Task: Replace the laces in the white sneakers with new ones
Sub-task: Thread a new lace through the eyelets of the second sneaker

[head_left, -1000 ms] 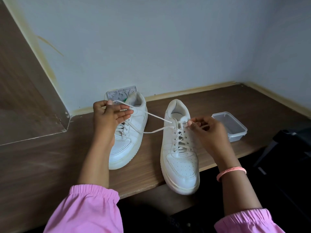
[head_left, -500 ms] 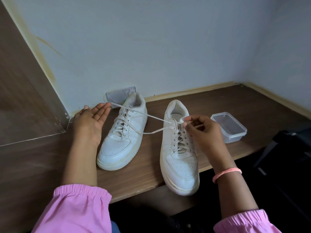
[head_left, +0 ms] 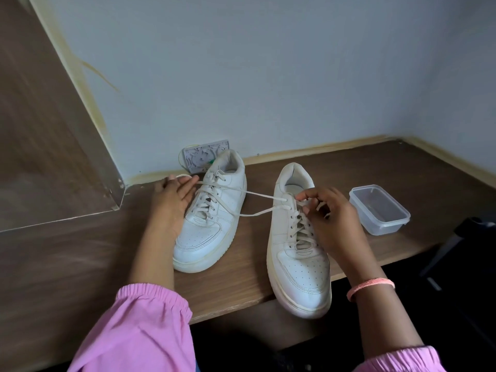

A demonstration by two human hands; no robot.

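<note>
Two white sneakers (head_left: 296,237) are stood on the wooden table (head_left: 80,251). A lace (head_left: 257,196) is pinched by the right hand (head_left: 330,218) at the right sneaker's top eyelets; the left hand (head_left: 171,194) is laid flat, fingers together, beside the left sneaker (head_left: 212,213).

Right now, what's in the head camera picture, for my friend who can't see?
A right hand pinches the lace atop the right sneaker while the left hand lies open beside the left sneaker. A clear tub sits nearby.

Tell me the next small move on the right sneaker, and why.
Probably pull the lace out through the top eyelets: the right hand pinches it at the right sneaker, its loose ends trail across to the open left hand, and lower rows remain threaded.
</note>
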